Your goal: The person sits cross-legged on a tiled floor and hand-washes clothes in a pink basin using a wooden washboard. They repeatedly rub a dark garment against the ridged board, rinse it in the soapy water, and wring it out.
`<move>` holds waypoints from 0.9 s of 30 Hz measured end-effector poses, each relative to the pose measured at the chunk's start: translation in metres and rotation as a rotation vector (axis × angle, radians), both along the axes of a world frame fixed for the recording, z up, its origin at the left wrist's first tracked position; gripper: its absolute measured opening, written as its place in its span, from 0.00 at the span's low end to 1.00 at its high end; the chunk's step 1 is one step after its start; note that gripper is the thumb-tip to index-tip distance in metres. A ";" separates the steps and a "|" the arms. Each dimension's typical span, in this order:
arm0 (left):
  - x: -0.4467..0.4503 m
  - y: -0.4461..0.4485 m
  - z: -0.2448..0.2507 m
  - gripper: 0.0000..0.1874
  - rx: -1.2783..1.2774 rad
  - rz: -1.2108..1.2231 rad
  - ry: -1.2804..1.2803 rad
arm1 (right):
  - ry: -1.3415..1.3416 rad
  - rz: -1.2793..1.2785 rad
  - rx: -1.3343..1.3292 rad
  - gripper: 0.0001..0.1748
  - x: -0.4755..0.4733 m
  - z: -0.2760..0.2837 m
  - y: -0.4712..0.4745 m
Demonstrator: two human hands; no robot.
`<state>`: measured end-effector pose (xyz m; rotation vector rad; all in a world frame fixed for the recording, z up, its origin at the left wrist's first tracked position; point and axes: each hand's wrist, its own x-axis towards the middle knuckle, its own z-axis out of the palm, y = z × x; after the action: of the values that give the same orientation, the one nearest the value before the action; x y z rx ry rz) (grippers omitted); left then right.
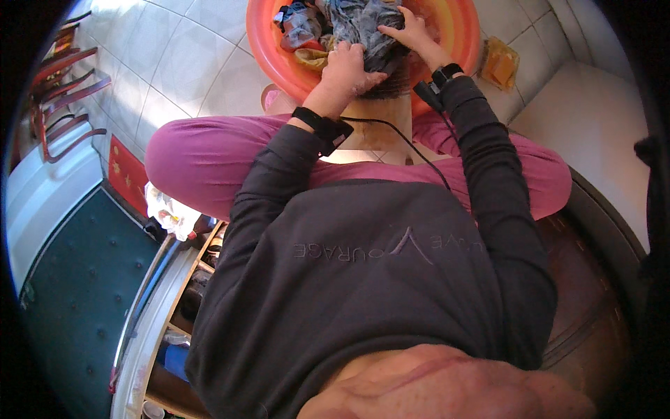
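Observation:
A wet dark grey garment (369, 31) lies bunched over the ribbed end of a wooden washboard (379, 123), which leans in an orange-red plastic basin (257, 39). My left hand (345, 73) presses on the near left side of the cloth, fingers curled over it and thumb out to the right. On the far right side, my right hand (413, 34) grips the same cloth between thumb and fingers. Other wet clothes (301, 31), dark, red and mustard yellow, are piled at the basin's left. Parts of the cloth are cut off by the top edge.
An orange block in clear wrapping (500, 64) sits on the tiled floor right of the basin. A black cable (405, 139) hangs by my wrists. Wooden chair-like frames (70, 94), a red mat (127, 173) and a shelf with several items (178, 335) stand to my left.

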<state>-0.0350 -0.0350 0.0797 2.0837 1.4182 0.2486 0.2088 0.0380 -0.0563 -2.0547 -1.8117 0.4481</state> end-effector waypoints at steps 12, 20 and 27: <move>0.018 0.019 0.005 0.37 -0.172 0.008 -0.014 | 0.628 0.404 -0.123 0.17 -0.011 0.212 0.050; -0.002 0.026 0.003 0.50 -0.231 0.193 -0.278 | 0.950 0.552 -0.140 0.24 -0.051 0.226 0.062; 0.007 -0.005 -0.003 0.51 -0.108 0.160 -0.071 | 0.116 -0.100 -0.225 0.68 -0.050 0.042 0.014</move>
<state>-0.0284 -0.0396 0.0767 1.8596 1.5230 0.3014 0.1591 0.0523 -0.0144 -2.2047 -1.6470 0.7561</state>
